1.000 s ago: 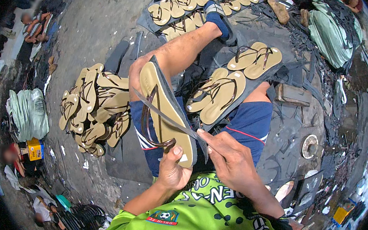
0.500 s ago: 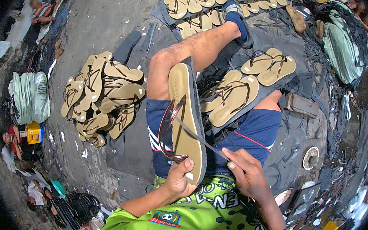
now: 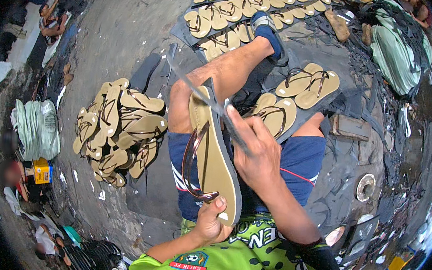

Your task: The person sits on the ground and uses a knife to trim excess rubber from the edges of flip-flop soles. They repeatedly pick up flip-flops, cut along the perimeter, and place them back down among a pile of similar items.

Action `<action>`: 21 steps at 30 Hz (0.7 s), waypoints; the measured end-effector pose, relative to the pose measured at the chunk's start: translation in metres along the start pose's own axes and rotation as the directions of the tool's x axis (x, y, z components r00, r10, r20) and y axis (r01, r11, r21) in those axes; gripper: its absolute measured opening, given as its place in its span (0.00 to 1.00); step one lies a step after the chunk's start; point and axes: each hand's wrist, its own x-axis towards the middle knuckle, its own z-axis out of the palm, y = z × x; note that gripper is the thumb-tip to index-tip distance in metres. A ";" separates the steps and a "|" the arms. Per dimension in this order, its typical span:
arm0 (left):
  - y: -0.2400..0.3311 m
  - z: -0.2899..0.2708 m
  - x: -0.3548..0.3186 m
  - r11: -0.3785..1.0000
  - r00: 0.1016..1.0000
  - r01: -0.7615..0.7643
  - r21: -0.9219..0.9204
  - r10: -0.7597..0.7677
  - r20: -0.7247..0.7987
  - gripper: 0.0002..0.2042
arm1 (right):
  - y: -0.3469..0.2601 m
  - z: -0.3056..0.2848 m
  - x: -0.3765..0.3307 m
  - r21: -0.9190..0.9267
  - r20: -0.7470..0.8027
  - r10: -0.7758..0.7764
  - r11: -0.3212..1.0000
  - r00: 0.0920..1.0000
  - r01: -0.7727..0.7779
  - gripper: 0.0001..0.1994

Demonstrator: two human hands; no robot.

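Note:
A tan flip-flop (image 3: pixel 210 173) with glossy brown straps and a dark grey sole stands tilted above my lap, toe end pointing away. My left hand (image 3: pixel 213 225) grips its heel, thumb on the tan face and fingers behind. A long thin knife (image 3: pixel 187 83) is held in my right hand (image 3: pixel 258 151); its blurred blade crosses the toe end, tip out to the left. Whether the edge touches the sole cannot be made out. Dark sole material shows along the flip-flop's right edge, below the blade. The knife's handle is hidden in my fingers.
A heap of flip-flops (image 3: pixel 118 131) lies on the floor at left. Other pairs rest on dark sheets (image 3: pixel 293 103) by my right leg, with rows of flip-flops (image 3: pixel 232 10) beyond. A block (image 3: pixel 350 127), a round metal piece (image 3: pixel 365 186) and dark scraps lie at right. People sit far left.
My right hand has moved forward and up with the knife, from beside the flip-flop's middle to its toe end. My left hand still holds the heel.

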 end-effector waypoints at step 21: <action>0.097 0.029 0.020 0.690 0.956 -0.290 0.663 0.231 0.179 0.21 | -0.042 -0.026 -0.041 0.583 0.241 0.208 0.750 0.948 -0.313 0.14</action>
